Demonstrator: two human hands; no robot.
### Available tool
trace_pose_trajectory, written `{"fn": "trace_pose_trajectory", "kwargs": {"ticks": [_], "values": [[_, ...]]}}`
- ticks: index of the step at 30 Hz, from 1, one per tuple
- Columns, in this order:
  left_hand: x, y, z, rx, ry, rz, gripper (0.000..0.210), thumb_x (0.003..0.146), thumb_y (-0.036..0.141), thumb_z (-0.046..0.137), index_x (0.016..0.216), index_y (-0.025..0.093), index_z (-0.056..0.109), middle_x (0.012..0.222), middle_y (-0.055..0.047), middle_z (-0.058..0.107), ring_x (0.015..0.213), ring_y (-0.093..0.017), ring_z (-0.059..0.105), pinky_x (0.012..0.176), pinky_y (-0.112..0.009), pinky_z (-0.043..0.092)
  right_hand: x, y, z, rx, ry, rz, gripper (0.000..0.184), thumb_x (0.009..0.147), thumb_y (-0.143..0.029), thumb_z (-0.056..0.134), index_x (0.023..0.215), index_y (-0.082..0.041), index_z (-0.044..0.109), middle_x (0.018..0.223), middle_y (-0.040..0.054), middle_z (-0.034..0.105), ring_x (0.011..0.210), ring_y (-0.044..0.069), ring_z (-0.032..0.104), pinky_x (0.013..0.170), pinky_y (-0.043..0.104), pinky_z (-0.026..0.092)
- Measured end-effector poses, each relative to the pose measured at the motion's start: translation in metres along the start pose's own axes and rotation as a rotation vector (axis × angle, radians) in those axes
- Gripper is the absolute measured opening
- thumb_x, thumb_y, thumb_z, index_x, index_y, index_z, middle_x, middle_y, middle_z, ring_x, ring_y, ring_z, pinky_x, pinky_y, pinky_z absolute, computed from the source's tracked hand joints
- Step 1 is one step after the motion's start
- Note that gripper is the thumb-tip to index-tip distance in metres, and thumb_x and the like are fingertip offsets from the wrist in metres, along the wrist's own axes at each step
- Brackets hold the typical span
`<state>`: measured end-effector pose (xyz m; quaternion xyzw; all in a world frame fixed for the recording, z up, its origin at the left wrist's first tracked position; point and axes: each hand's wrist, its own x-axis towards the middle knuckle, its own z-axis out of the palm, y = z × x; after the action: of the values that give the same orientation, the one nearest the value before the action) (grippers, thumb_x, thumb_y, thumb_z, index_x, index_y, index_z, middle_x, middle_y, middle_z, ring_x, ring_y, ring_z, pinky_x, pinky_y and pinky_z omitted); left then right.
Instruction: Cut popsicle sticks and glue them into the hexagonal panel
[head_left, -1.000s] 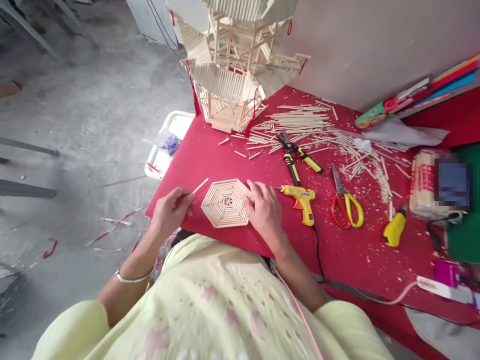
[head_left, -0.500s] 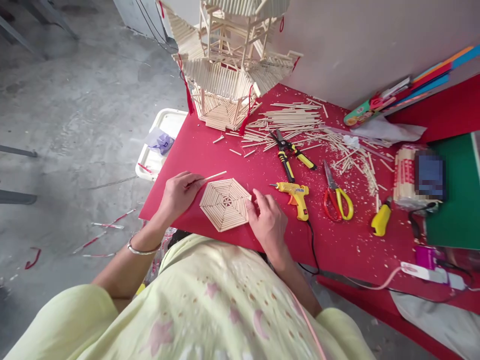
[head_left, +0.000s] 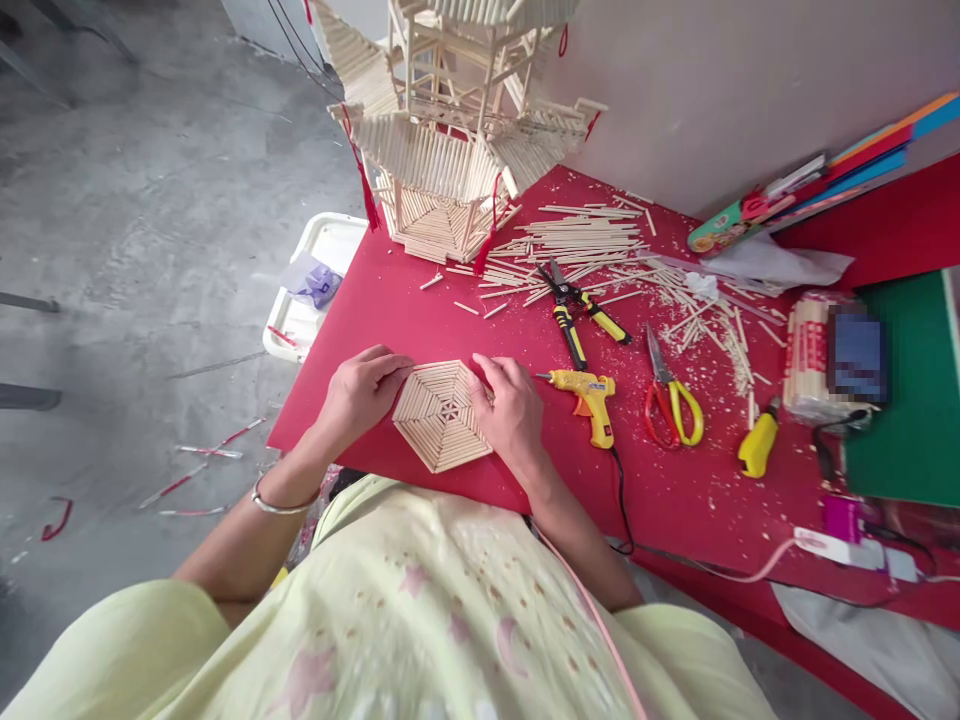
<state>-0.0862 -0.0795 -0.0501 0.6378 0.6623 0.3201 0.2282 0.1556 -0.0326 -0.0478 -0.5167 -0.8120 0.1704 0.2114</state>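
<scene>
A flat hexagonal panel [head_left: 444, 425] of thin wooden sticks, laid in rings around a small open centre, lies near the table's front edge. My left hand [head_left: 361, 393] is closed in a pinch at its upper left corner, on the end of a wooden stick [head_left: 439, 364] that runs along the panel's top edge. With fingers curled, my right hand [head_left: 511, 410] grips the panel's upper right side; its fingertips partly cover that corner. Right of this hand lies a yellow hot glue gun [head_left: 592, 400], its nozzle pointing left.
A stick-built pagoda model [head_left: 450, 150] with red tassels stands at the back. Loose sticks [head_left: 585, 240] and chips lie behind the pliers [head_left: 574, 315]. Scissors [head_left: 667, 400], a yellow-handled tool [head_left: 759, 443] and a bundle of sticks [head_left: 806, 350] are to the right on the red table [head_left: 690, 510].
The stick in my left hand has come down from sticking out above the panel to lie along its top edge. My right hand has moved left and up to the panel's upper right corner.
</scene>
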Motion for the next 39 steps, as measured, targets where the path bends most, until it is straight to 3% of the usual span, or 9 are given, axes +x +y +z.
{"fn": "trace_pose_trajectory", "kwargs": {"ticks": [17, 39], "values": [[-0.002, 0.001, -0.001, 0.021, -0.054, -0.039, 0.028, 0.100, 0.032, 0.056, 0.104, 0.020, 0.081, 0.095, -0.006, 0.075, 0.077, -0.016, 0.065, 0.066, -0.026, 0.045, 0.008, -0.001, 0.008, 0.022, 0.015, -0.076, 0.034, 0.109, -0.035, 0.053, 0.133, -0.026, 0.075, 0.114, 0.0087, 0.070, 0.107, 0.023, 0.063, 0.096, 0.035, 0.051], [-0.001, 0.007, -0.001, 0.085, -0.054, -0.084, 0.029, 0.100, 0.034, 0.054, 0.102, 0.021, 0.080, 0.098, -0.005, 0.077, 0.081, -0.016, 0.068, 0.065, -0.026, 0.044, 0.011, -0.001, 0.014, -0.013, -0.005, -0.039, 0.031, 0.109, -0.036, 0.054, 0.129, -0.029, 0.076, 0.114, 0.0069, 0.070, 0.106, 0.022, 0.062, 0.092, 0.033, 0.049]]}}
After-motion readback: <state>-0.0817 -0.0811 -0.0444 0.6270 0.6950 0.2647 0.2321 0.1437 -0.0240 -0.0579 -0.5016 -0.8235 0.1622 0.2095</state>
